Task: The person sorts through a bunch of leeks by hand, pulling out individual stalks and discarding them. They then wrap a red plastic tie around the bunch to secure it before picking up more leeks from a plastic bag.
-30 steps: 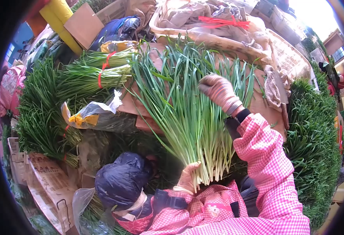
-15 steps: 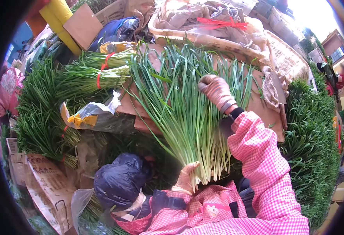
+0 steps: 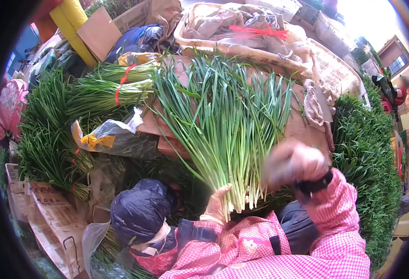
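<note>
A loose spread of long green stalks with pale lower ends, which look like garlic chives (image 3: 232, 135), fans out over a brown board (image 3: 302, 130). My left hand (image 3: 217, 203), in a light glove, is closed around their lower ends at the left side, with its thumb up. My right hand (image 3: 295, 162) is just right of the lower stalks. Motion smears its fingers, so I cannot see whether they grip anything. Bunches of garlic chives (image 3: 132, 88) tied with red bands lie at the upper left.
Behind the board stands a plastic crate (image 3: 241, 46) holding cloths and red ties (image 3: 260, 31). Thick piles of greens (image 3: 365, 172) rise at the right and left. A knotted plastic bag (image 3: 120, 130) lies left of the board. A person (image 3: 397, 93) is at the far right.
My right hand has come down from over the leaves toward the lower right of the stalks. The leaves on the right have shifted slightly left. My left hand keeps its hold.
</note>
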The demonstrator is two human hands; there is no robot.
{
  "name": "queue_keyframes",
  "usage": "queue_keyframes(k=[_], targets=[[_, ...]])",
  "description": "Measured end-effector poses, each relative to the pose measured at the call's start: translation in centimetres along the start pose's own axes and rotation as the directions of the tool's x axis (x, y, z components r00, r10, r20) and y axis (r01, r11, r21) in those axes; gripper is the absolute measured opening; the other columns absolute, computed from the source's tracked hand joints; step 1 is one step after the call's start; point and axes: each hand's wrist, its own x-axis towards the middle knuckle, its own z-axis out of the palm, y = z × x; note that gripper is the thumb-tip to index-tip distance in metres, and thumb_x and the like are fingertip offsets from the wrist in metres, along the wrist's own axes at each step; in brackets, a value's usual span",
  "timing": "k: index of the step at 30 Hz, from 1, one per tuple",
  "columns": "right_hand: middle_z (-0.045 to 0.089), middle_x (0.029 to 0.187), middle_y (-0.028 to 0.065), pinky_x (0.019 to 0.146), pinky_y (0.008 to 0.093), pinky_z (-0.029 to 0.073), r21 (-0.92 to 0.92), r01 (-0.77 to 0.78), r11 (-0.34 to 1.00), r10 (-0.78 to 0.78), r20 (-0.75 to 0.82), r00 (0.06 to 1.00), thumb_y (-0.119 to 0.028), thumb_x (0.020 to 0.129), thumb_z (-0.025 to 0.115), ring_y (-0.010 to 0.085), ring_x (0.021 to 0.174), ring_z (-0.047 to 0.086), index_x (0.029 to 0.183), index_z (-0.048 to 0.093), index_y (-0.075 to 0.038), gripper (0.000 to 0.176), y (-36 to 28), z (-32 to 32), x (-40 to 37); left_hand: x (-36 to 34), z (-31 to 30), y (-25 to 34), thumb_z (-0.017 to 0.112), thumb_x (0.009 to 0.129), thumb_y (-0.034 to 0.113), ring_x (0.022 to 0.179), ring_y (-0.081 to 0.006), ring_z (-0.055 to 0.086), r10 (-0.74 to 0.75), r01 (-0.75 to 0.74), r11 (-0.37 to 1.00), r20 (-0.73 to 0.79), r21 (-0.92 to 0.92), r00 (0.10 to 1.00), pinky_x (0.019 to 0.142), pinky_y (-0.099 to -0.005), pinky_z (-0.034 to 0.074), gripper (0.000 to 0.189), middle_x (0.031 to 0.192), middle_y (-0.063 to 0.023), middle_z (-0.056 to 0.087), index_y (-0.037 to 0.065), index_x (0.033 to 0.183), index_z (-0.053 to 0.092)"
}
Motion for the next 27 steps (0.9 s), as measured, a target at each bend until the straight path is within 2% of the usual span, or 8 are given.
queue_keyframes(k=[1, 3, 5, 11, 17, 19, 23, 27], targets=[[0.062, 0.074, 0.0073, 0.053, 0.0282, 0.047, -0.062, 0.013, 0.998, 0.007, 0.325, 0.946, -0.017, 0.074, 0.066, 0.0183, 0.064, 0.060, 0.083, 0.066, -0.004, 0.016, 1.9, 0.7, -0.5, 0.0, 0.0, 0.1, 0.051, 0.084, 0.023, 0.094, -0.0439, 0.058, 0.001, -0.001, 1.000, 0.011, -0.002, 1.000, 0.077, -0.0517, 0.051, 0.049, 0.115, -0.0261, 0.053, -0.005, 0.123, 0.042], [0.062, 0.076, 0.0089, 0.057, 0.0319, 0.049, -0.935, -0.183, 0.304, 0.613, 0.045, 0.789, -0.019, 0.076, 0.063, 0.0245, 0.066, 0.061, 0.083, 0.066, -0.004, 0.017, 2.5, 4.8, 1.1, 0.0, -0.1, 0.2, 0.052, 0.084, 0.022, 0.097, -0.0440, 0.056, -0.013, 0.013, 1.000, 0.024, 0.002, 1.000, 0.078, -0.0529, 0.050, 0.049, 0.115, -0.0259, 0.053, -0.005, 0.123, 0.042], [0.061, 0.074, 0.0085, 0.062, 0.0324, 0.050, -0.474, 0.165, 0.865, -0.240, -0.103, 0.965, -0.020, 0.075, 0.066, 0.0229, 0.068, 0.062, 0.083, 0.066, -0.007, 0.015, 7.3, 2.5, -0.1, -0.1, 0.3, -0.2, 0.052, 0.083, 0.022, 0.106, -0.0440, 0.051, 0.036, -0.037, 0.999, -0.053, -0.015, 0.998, 0.085, -0.0575, 0.046, 0.048, 0.117, -0.0257, 0.051, -0.005, 0.122, 0.043], [0.062, 0.087, 0.0140, 0.076, 0.0337, 0.047, -0.700, -0.315, 0.641, -0.374, -0.642, 0.669, -0.020, 0.078, 0.064, 0.0258, 0.082, 0.061, 0.092, 0.065, -0.005, 0.021, 10.2, -1.2, 8.6, 0.3, 0.1, 0.0, 0.053, 0.082, 0.019, 0.108, -0.0443, 0.050, 0.059, -0.059, 0.996, -0.013, -0.059, 0.998, 0.087, -0.0598, 0.043, 0.048, 0.119, -0.0260, 0.050, -0.004, 0.123, 0.042], [0.064, 0.090, 0.0090, 0.077, 0.0294, 0.048, -0.538, 0.012, 0.843, -0.291, -0.438, 0.851, -0.015, 0.077, 0.064, 0.0218, 0.088, 0.061, 0.100, 0.063, -0.007, 0.024, 10.2, 2.7, 11.6, 0.1, -0.5, -0.2, 0.060, 0.083, 0.024, 0.103, -0.0377, 0.056, 0.075, -0.075, 0.990, 0.002, 0.119, 0.997, 0.083, -0.0519, 0.049, 0.052, 0.115, -0.0247, 0.054, -0.005, 0.122, 0.043], [0.063, 0.093, 0.0025, 0.078, 0.0251, 0.047, 0.325, 0.127, 0.937, 0.000, -0.364, 0.932, -0.009, 0.080, 0.064, 0.0134, 0.087, 0.058, 0.103, 0.063, -0.005, 0.023, 11.1, 4.0, 12.6, -0.2, 0.4, -0.2, 0.063, 0.082, 0.023, 0.103, -0.0346, 0.057, 0.131, -0.129, 0.953, 0.011, 0.274, 0.991, 0.081, -0.0474, 0.053, 0.053, 0.112, -0.0225, 0.056, -0.006, 0.121, 0.043], [0.062, 0.096, 0.0018, 0.081, 0.0213, 0.045, 0.107, 0.428, 0.898, -0.301, -0.561, 0.771, 0.000, 0.081, 0.060, 0.0116, 0.092, 0.057, 0.104, 0.062, -0.003, 0.023, 10.0, 3.2, 10.0, -0.4, 1.1, 0.1, 0.061, 0.081, 0.014, 0.103, -0.0345, 0.057, 0.061, -0.053, 0.971, -0.031, 0.231, 0.998, 0.079, -0.0450, 0.054, 0.048, 0.110, -0.0232, 0.056, -0.007, 0.120, 0.043], [0.062, 0.091, 0.0042, 0.076, 0.0238, 0.045, -0.386, 0.180, 0.905, -0.412, -0.684, 0.602, -0.001, 0.079, 0.063, 0.0136, 0.084, 0.057, 0.103, 0.062, -0.002, 0.024, 12.0, -0.9, 9.8, 0.0, 0.0, 0.3, 0.058, 0.081, 0.010, 0.103, -0.0349, 0.057, -0.031, 0.030, 0.993, 0.006, 0.110, 1.000, 0.079, -0.0439, 0.054, 0.047, 0.111, -0.0260, 0.055, -0.007, 0.121, 0.042]])
